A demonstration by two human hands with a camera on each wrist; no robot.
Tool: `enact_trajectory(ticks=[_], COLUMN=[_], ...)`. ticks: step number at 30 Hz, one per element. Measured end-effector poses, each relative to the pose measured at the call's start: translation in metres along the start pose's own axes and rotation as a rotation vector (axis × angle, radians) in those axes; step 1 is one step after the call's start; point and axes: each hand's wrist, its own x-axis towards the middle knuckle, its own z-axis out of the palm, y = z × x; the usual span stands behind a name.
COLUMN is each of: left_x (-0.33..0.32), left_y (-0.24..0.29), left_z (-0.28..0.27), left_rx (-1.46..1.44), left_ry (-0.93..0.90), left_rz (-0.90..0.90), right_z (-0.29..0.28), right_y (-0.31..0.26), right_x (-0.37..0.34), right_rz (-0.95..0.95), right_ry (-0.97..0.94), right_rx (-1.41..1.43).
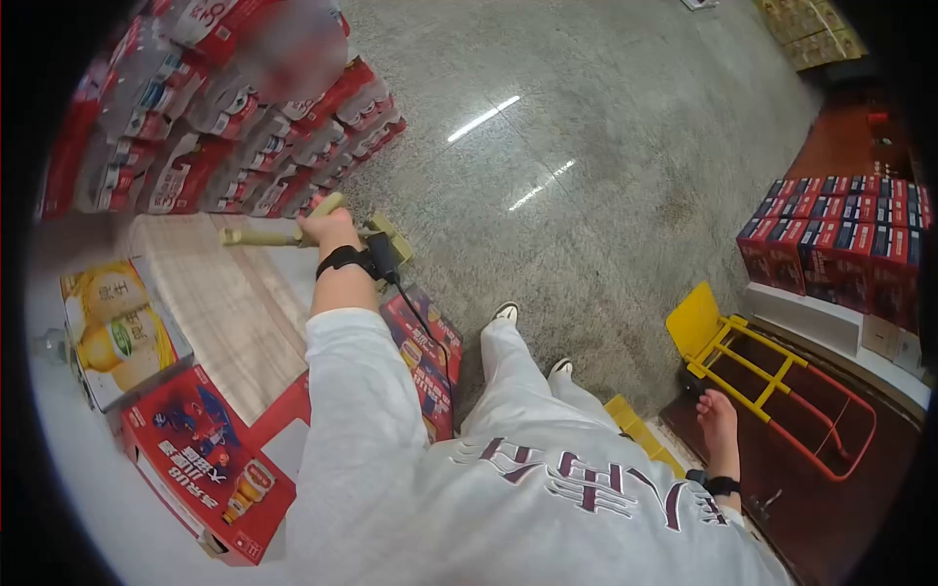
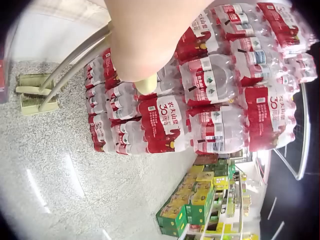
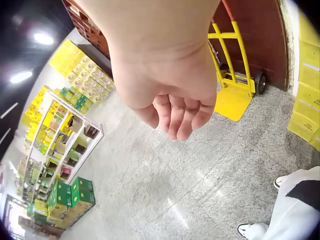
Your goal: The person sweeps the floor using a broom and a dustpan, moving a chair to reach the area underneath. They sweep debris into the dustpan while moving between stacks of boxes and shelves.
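My left hand [image 1: 330, 227] grips the upper ends of a broom and dustpan set, its pale yellow handle grips [image 1: 256, 237] sticking out beside the fingers. Two grey poles [image 2: 75, 57] run from this hand down to the pale yellow broom and dustpan heads [image 2: 39, 102] at the floor, left in the left wrist view. Much of the left hand [image 2: 147, 40] hides the grips there. My right hand [image 1: 719, 422] hangs low by my side with nothing in it. Its fingers [image 3: 177, 117] are loosely curled in the right wrist view.
Stacked shrink-wrapped bottle packs [image 1: 234, 127] rise beyond the left hand. Beer cartons [image 1: 210, 459] and a checked cloth [image 1: 215, 293] lie at my left. A yellow and red hand truck [image 1: 757, 371] stands at the right, near stacked red boxes [image 1: 840, 230]. Speckled floor [image 1: 586, 127] stretches ahead.
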Motion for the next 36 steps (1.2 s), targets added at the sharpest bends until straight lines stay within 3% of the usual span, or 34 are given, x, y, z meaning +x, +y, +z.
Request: enact_trajectory(ticks=[2, 3, 5, 8, 12, 17, 20, 25, 27, 29, 33, 36], left_x=[-0.014, -0.017, -0.021, -0.003, -0.033, -0.069, -0.101, -0.174, -0.205, -0.241, -0.340, -0.409], left_y=[0.009, -0.003, 0.000, -0.003, -0.010, -0.035, -0.065, -0.135, -0.167, -0.199, -0.267, -0.317], left_z=[-0.005, 0.018, 0.015, -0.003, 0.002, 0.038, 0.075, 0.144, 0.172, 0.195, 0.232, 0.255], left_rx=[-0.064, -0.076, -0.083, 0.038, 0.109, 0.014, 0.002, 0.102, 0.126, 0.396, 0.639, 0.891], left_ry=[0.123, 0.098, 0.169, 0.104, 0.116, 0.153, 0.259, 0.062, -0.025, -0.274, -0.469, -0.553], left_rz=[-0.022, -0.018, -0.019, -0.039, -0.043, -0.049, 0.027, -0.053, -0.127, -0.169, -0.190, -0.243], right_z=[0.023, 0.040, 0.049, 0.044, 0.027, 0.003, 0.005, 0.017, 0.020, 0.021, 0.036, 0.058], right_y=[-0.014, -0.034, -0.048, -0.058, -0.070, -0.087, -0.134, -0.261, -0.320, -0.366, -0.426, -0.452], right_x=[-0.013, 0.006, 0.004, 0.018, 0.042, 0.090, 0.134, 0.197, 0.212, 0.226, 0.232, 0.230], right_rz=[-0.019, -0.032, -0.002, 0.012, 0.017, -0.017, -0.122, -0.262, -0.139, -0.123, -0.122, -0.078], right_ry=[0.001, -0.016, -0.045, -0.062, -0.054, -0.069, -0.143, -0.327, -0.352, -0.490, -0.611, -0.854], right_rx=[-0.014, 0.005, -0.061, -0.050, 0.033, 0.119, 0.194, 0.420, 0.626, 0.711, 0.762, 0.702])
